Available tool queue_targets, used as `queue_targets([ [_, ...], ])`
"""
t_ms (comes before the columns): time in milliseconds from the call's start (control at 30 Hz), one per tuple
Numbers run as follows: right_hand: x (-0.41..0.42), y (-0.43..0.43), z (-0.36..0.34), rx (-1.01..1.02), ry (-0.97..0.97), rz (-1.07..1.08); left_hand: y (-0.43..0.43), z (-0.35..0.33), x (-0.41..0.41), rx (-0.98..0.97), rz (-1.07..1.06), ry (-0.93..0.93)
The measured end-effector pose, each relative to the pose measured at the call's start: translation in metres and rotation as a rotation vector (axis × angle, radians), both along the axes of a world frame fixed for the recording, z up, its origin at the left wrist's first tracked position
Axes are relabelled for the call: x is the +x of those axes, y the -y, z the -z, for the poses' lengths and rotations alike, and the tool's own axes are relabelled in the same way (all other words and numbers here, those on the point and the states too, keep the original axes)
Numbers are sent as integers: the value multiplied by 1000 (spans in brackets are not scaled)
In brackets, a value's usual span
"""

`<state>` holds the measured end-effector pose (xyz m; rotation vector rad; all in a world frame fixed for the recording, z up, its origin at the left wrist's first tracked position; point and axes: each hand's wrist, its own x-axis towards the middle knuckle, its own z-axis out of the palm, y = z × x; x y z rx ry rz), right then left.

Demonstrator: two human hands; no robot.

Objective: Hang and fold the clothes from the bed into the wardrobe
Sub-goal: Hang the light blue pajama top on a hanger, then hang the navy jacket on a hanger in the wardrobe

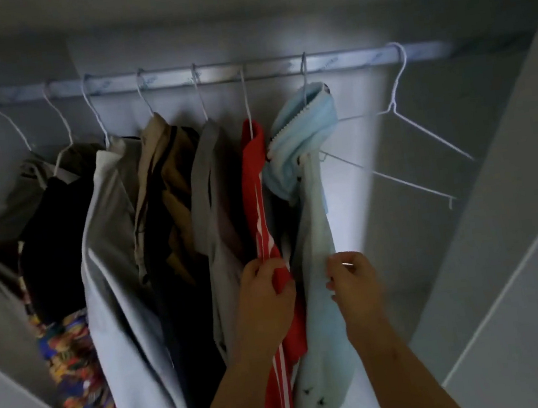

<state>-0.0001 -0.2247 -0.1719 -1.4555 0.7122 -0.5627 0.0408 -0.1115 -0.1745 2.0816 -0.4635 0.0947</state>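
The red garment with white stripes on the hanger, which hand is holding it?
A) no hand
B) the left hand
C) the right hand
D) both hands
B: the left hand grips the red garment with white stripes, while the right hand pinches the light blue garment beside it.

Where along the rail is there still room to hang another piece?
Bare rail runs between the hook of the light blue garment and the empty white hanger, with a shorter stretch beyond that hanger to the rail's right end. From the red garment leftward the hangers sit close and the clothes press together; no gap there.
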Motion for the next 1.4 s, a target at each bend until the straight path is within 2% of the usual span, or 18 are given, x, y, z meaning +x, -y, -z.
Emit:
queue_targets([
  [233,-112,-24,55,193,-172,-18,-13,56,-98,-68,30,-548],
  [500,-214,-83,83,279,-270,59,-63,73,-173,-104,175,-846],
  [767,-306,-189,107,419,-292,376,-133,92,-240,78,454,-876],
  [1033,-460,-275,111,506,-222,803,-167,94,-374,325,883,-828],
  [1233,-587,-342,109,553,-115,1087,-190,88,-511,455,1219,-736],
  [1400,-724,-441,107,585,-71,1409,-250,90,-663,595,1473,-712],
])
